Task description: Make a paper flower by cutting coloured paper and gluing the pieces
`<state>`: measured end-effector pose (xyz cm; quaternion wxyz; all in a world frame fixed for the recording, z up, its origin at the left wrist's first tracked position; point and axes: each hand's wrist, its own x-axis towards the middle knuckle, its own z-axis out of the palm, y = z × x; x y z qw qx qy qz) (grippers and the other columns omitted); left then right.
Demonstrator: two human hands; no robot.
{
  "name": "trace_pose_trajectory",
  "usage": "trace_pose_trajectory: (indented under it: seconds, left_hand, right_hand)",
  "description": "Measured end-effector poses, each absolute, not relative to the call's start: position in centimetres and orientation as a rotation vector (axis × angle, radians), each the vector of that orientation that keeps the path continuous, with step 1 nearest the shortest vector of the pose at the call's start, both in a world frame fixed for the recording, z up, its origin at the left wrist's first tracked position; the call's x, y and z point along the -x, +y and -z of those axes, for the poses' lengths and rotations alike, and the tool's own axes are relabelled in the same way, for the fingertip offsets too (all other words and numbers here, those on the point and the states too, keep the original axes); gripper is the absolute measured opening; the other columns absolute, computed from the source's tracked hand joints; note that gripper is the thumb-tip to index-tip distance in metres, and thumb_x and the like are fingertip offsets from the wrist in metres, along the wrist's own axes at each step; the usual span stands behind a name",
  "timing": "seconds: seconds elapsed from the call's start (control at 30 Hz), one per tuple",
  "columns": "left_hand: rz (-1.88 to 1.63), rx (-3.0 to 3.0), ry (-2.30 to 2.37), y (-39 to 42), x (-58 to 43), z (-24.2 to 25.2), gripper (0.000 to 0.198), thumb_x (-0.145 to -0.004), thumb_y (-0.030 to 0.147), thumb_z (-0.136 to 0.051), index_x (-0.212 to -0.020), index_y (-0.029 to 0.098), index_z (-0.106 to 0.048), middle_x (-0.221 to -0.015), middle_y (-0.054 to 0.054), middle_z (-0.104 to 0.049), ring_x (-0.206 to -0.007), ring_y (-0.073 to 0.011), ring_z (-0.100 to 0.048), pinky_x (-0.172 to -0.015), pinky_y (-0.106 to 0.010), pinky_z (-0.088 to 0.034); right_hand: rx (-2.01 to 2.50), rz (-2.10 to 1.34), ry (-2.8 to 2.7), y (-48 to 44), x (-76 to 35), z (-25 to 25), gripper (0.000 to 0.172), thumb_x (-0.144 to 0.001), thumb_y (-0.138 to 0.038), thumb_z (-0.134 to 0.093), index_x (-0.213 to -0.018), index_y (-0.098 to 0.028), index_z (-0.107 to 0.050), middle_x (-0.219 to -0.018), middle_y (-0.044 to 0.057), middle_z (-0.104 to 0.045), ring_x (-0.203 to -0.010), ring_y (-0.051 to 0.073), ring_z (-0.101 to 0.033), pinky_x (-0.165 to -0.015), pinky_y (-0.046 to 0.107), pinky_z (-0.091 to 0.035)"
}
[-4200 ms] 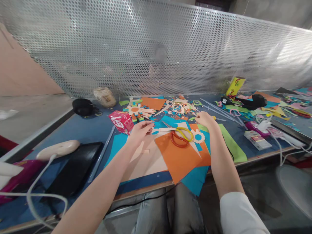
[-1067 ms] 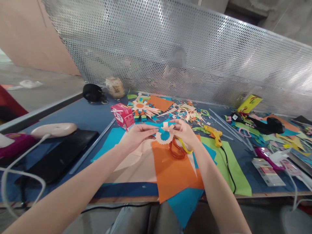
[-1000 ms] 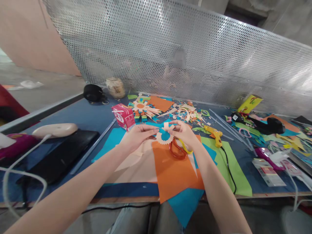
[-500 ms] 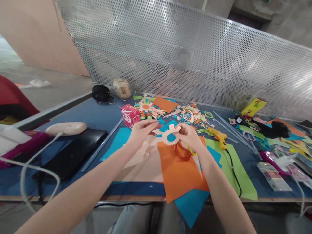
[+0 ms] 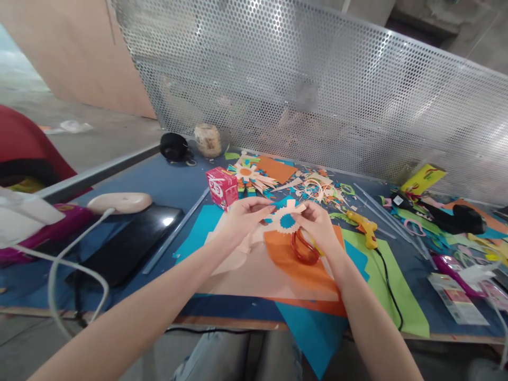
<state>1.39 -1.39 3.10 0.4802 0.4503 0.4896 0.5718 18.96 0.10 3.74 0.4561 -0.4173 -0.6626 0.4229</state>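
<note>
A pale peach paper ring with a toothed edge and small tabs is held up over the table. My left hand is closed, its thumb and fingers pinching the ring's left side. At the upper right, a small paper tab is pinched by my right hand. Just below the right hand, scissors with translucent orange-red handles rest on the papers, their blades mostly hidden. Beneath both hands are peach paper, an orange sheet and blue sheets.
A pink box stands beyond the left hand. Colourful paper scraps are heaped at the back. A yellow glue gun lies to the right on green paper. Left are a black tablet-like slab and white cable.
My left hand has moved right and closed on the ring's left side. The peach paper now covers the lower part of the orange sheet. The whole view has shifted slightly.
</note>
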Motion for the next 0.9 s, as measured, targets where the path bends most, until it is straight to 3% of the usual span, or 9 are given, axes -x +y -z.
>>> trace_pose_trajectory:
  seconds: [0.9]
  left_hand:
    - [-1.365, -1.105, 1.114, -1.56, -1.57, -3.48, 0.023, -0.055, 0.030, -0.072, -0.070, 0.015, -0.065, -0.062, -0.001, -0.065, -0.052, -0.0089, -0.056, -0.041, -0.018, -0.045]
  right_hand:
    - [0.994, -1.015, -1.632, 0.48, -18.94, -3.26, 0.017, -0.065, -0.029, -0.063, -0.066, -0.019, -0.050, -0.064, -0.003, -0.052, -0.060, 0.011, -0.052, -0.060, 0.024, -0.040]
